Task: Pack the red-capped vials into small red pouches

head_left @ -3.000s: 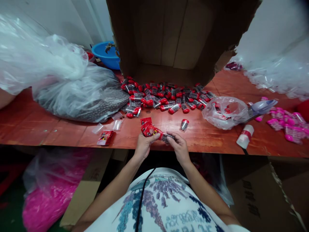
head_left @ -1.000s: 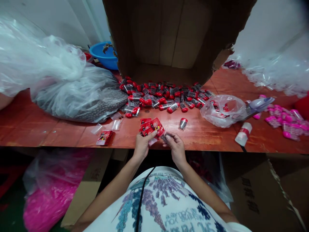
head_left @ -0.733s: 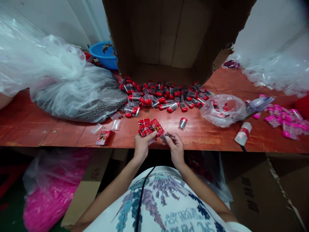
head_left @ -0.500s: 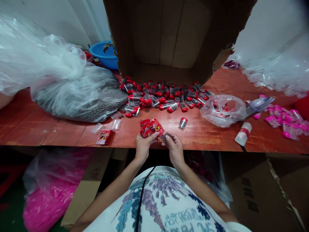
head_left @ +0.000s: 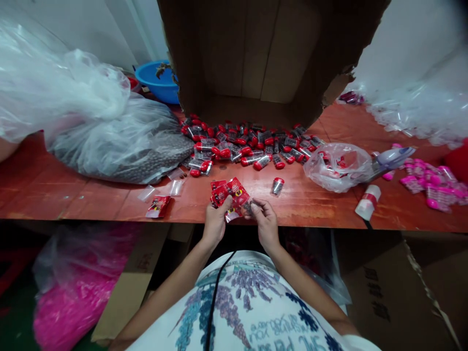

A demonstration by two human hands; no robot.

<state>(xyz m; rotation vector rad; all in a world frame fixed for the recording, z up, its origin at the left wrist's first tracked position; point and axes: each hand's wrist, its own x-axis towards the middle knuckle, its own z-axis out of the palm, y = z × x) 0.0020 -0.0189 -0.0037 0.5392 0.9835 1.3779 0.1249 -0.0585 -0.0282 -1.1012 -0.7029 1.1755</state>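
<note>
My left hand (head_left: 215, 222) grips a fan of red printed cards (head_left: 228, 193) just above the table's front edge, thumb on top. My right hand (head_left: 266, 219) pinches a small clear packet with dark contents (head_left: 248, 206), close against the cards' right side. Past my right hand a single small clear container with a red lid (head_left: 277, 186) lies on the table. A heap of similar red-capped containers (head_left: 252, 146) with dark contents spreads behind. To the left lie a small stack of red cards (head_left: 158, 206) and empty clear bags (head_left: 176, 187).
A large cardboard box (head_left: 241, 58) opens toward me behind the heap. A plastic sack of dark beads (head_left: 124, 151) and a blue basin (head_left: 159, 80) stand left. Rightward are a plastic bag (head_left: 336, 168), a white roll (head_left: 368, 202) and pink containers (head_left: 435, 180).
My left thumb has shifted up and left across the cards, and the front card has tilted, showing more of its face. My right hand has barely moved.
</note>
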